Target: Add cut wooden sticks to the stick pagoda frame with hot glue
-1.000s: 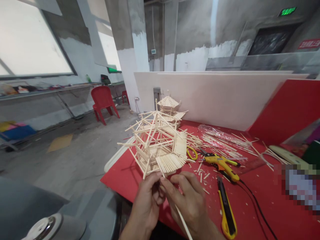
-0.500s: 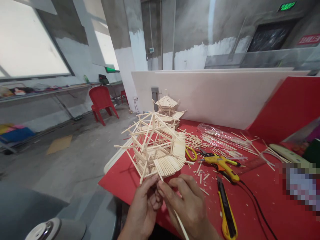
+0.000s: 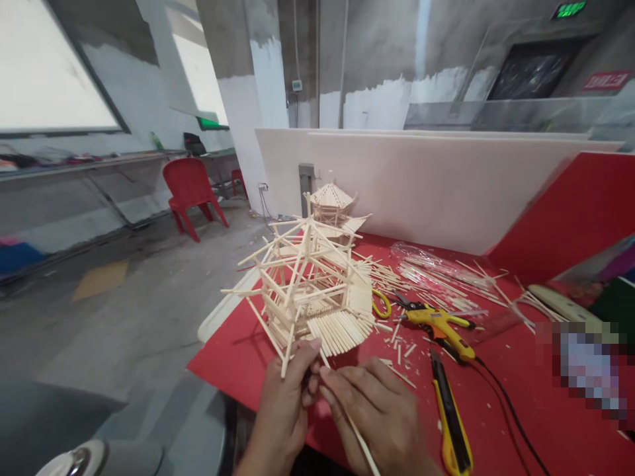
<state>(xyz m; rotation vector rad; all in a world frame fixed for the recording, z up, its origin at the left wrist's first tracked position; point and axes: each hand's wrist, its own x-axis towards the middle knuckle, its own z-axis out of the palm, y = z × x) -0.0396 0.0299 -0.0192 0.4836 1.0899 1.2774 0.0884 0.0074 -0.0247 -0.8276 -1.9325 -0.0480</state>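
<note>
A thin wooden stick (image 3: 361, 441) slants up from the bottom edge to the front of a pagoda model (image 3: 337, 330) built of such sticks. My right hand (image 3: 380, 410) is closed around this stick, thumb and fingers pinching it near its upper end. Beside that end, my left hand (image 3: 290, 393) has its fingers curled in and its thumb at the model's front roof edge; the fingertips close about the stick's tip and are partly hidden. One roof panel is covered with sticks side by side, while bare frame sticks show at left.
On the red tabletop (image 3: 536, 410) to the right lie a yellow utility knife (image 3: 451, 423), a yellow glue gun (image 3: 441, 327) with its cord, yellow-handled cutters (image 3: 381, 304) and loose sticks (image 3: 436, 284). Behind stands a second pagoda (image 3: 331, 201). A white cylinder (image 3: 99, 457) is at lower left.
The camera view has shifted slightly. My left thumb has moved up to the model's roof edge, and my right hand has slid a little down and right with the stick.
</note>
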